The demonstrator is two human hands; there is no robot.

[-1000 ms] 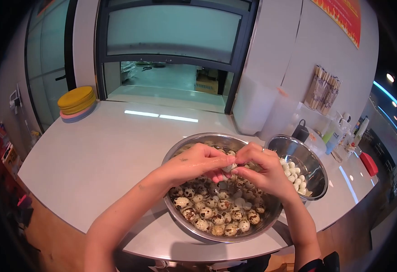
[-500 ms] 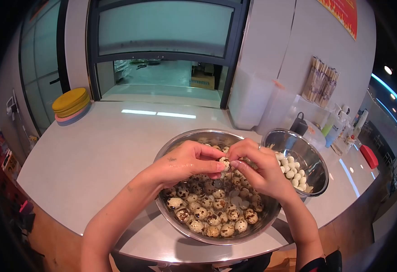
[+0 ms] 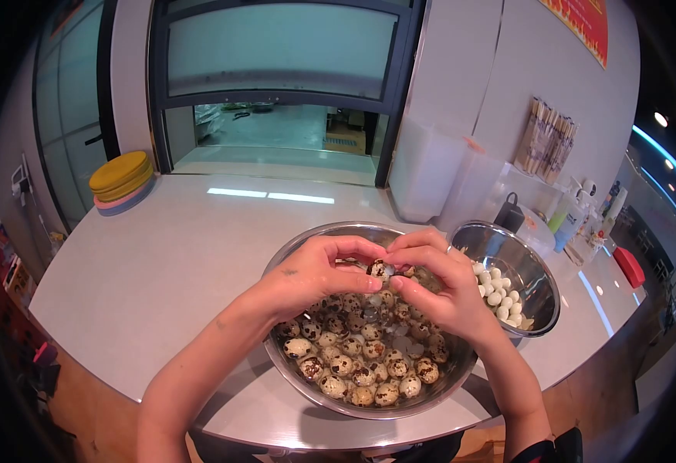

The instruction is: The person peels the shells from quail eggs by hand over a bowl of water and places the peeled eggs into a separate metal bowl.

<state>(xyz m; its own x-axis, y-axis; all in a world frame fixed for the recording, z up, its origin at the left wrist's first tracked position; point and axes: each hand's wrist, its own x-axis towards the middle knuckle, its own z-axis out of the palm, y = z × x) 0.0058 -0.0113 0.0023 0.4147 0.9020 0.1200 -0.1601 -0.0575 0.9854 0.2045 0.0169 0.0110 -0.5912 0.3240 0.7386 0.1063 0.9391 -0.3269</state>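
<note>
My left hand (image 3: 316,279) grips a speckled quail egg (image 3: 379,271) between thumb and fingers, above the large steel bowl (image 3: 298,395). A pale patch shows on the egg's right side, where the shell seems to be off. My right hand (image 3: 440,282) pinches at that side, its thumb and fingertips close against the egg; whether a bit of shell is between them I cannot make out. Below both hands, several speckled quail eggs (image 3: 363,376) lie in water in the bowl, with small pale pieces among them.
A smaller steel bowl (image 3: 542,305) with several peeled white eggs (image 3: 500,293) stands to the right. Yellow, pink and blue plates (image 3: 122,179) are stacked at the far left. Along the wall are a white container (image 3: 428,174), bottles (image 3: 573,216) and wrapped chopsticks (image 3: 545,139).
The egg has turned in my left fingers, and more of its pale side shows. My right thumb has drawn slightly away from it while the right fingers have shifted up.
</note>
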